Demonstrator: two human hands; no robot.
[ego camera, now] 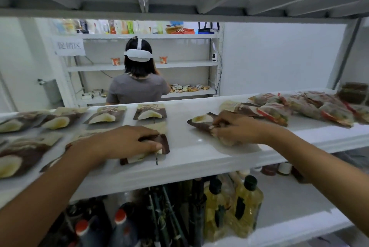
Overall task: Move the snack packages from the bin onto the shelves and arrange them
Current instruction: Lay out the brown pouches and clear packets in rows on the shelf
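Note:
Several brown-and-cream snack packages lie flat in rows on the white shelf [185, 159]. My left hand [127, 141] lies on top of one brown package [164, 143] near the shelf's front, fingers bent over it. My right hand [235, 129] pinches another brown package [199, 122] at its near end, right of the row. Two more brown packages [150, 112] [107, 116] sit behind. No bin is in view.
A heap of red-and-clear snack bags [311, 109] fills the shelf's right end. Oil bottles [247, 204] and dark bottles [121, 226] stand on the shelf below. A person [138, 87] stands with their back to me at a far shelf.

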